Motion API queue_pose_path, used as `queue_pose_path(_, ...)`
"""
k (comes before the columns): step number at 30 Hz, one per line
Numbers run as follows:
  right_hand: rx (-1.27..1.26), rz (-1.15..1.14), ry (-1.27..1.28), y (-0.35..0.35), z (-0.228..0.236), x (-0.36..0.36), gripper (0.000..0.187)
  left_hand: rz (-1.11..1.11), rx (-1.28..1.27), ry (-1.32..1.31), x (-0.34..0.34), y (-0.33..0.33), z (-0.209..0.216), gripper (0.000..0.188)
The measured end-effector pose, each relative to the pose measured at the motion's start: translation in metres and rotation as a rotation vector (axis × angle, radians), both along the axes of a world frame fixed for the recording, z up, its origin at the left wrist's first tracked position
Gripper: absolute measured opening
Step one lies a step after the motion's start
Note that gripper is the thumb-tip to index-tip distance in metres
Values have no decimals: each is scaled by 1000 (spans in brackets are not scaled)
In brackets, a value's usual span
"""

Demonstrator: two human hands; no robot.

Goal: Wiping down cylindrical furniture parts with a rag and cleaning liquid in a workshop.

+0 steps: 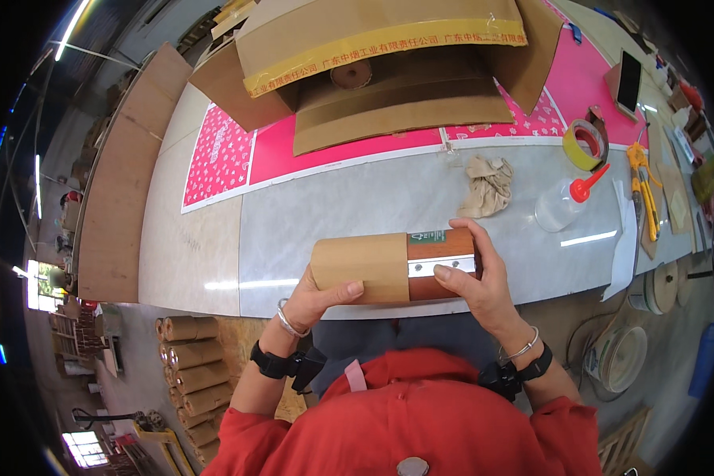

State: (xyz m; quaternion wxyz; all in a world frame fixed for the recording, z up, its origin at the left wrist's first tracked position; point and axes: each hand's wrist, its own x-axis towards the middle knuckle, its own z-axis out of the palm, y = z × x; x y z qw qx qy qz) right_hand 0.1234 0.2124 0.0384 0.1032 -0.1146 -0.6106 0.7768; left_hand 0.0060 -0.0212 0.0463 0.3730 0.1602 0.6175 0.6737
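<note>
Just above the table's near edge, I hold a brown paper sleeve [361, 260] and a wood-coloured cylinder [420, 291] level, end to end. The sleeve covers the cylinder's left part; how far in it reaches is hidden. My left hand [323, 297] is closed round the sleeve's left end, thumb across its front. My right hand [486, 284] grips the cylinder's exposed right end, its thumb on a silver metal strip [427, 266] and its fingers over the top. A green label [428, 236] shows above the strip.
An open cardboard box [389, 119] lies on pink printed sheets [274, 155] across the table. A crumpled cloth [486, 186], red-capped bottle [562, 205], yellow tape roll [583, 145] and yellow-handled tool [650, 210] are to the right. Wrapped cylinders [197, 355] are stacked below left.
</note>
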Motion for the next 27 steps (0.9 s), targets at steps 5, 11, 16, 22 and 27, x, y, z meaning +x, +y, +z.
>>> queue_pose_path(5, 29, -7, 26, -1, 1, -4, 63, 20, 35, 11, -2, 3, 3, 53)
queue_pose_path(11, 39, -36, 9, -4, -2, -10, 63, 37, 61, 22, -5, 5, 3, 51)
queue_pose_path(16, 31, -8, 11, -2, 3, -14, 62, 55, 111, -38, -4, 0, -7, 52)
queue_pose_path(22, 94, -25, 79, -5, 14, -19, 62, 192, 282, -63, -2, 5, -22, 50)
queue_pose_path(27, 100, -32, 90, -4, 21, -22, 62, 226, -11, 141, -15, -3, -13, 40)
